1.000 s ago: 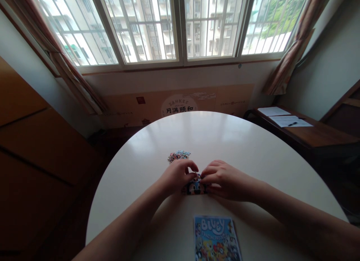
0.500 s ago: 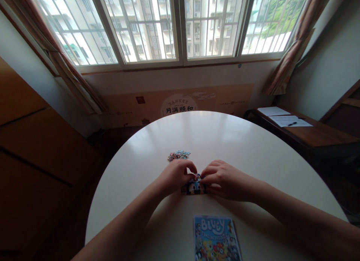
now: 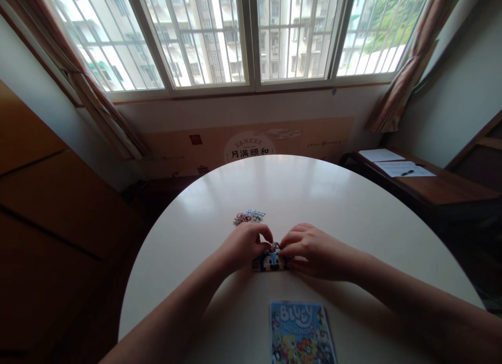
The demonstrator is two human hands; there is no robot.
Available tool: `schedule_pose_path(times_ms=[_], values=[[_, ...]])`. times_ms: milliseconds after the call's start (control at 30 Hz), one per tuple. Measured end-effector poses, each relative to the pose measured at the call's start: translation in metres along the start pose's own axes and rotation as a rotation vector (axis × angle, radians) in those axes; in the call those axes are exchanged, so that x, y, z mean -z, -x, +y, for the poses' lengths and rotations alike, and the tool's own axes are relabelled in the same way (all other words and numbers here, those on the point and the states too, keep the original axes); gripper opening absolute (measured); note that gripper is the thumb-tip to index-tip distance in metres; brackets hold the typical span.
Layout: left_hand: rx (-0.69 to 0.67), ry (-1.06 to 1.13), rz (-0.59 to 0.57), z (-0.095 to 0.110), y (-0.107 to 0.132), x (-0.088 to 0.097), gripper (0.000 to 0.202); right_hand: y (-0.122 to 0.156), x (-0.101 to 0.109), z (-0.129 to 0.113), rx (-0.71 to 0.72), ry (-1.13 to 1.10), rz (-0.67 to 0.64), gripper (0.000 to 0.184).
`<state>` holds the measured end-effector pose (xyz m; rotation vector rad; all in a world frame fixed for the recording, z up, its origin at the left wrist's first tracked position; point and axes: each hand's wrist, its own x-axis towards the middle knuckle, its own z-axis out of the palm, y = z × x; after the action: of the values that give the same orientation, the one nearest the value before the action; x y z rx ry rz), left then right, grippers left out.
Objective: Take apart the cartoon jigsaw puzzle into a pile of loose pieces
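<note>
A partly joined jigsaw puzzle (image 3: 272, 262) with a blue cartoon face lies flat on the round white table (image 3: 219, 322). From the left, my left hand (image 3: 251, 241) curls over its top edge, thumb and forefinger closed at a small piece there. Facing it, my right hand (image 3: 308, 249) presses its fingers on the puzzle's upper right edge. The small piece between the fingertips is mostly hidden. Just beyond my left hand sits a heap of loose jigsaw pieces (image 3: 250, 216).
Near me on the table lies a colourful "Bluey" picture card (image 3: 301, 332). A brown side desk (image 3: 443, 189) at the right holds papers (image 3: 403, 169) and a pen. Barred windows and a printed cardboard panel (image 3: 321, 136) stand behind the table.
Both hands stay at the puzzle's top edge, with only a very slight shift of the left fingertips. The heap and the card have not moved.
</note>
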<state>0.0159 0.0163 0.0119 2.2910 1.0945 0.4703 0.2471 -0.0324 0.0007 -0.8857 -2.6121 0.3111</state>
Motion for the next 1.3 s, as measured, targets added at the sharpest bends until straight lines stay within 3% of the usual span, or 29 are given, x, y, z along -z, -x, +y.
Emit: schedule_pose_path(times_ms=[600, 1033, 1300], values=[[0.042, 0.013, 0.003, 0.0013, 0.0006, -0.0009, 0.015, 0.0002, -0.0005, 0.0006, -0.005, -0.013, 0.003, 0.019], [-0.052, -0.006, -0.047, 0.0041, 0.0016, -0.0013, 0.016, 0.0001, -0.002, 0.0016, 0.005, -0.016, 0.012, 0.019], [0.02, -0.035, -0.013, 0.0058, -0.0014, -0.0042, 0.013, -0.0006, -0.0004, 0.0004, 0.005, -0.022, 0.01, 0.019]])
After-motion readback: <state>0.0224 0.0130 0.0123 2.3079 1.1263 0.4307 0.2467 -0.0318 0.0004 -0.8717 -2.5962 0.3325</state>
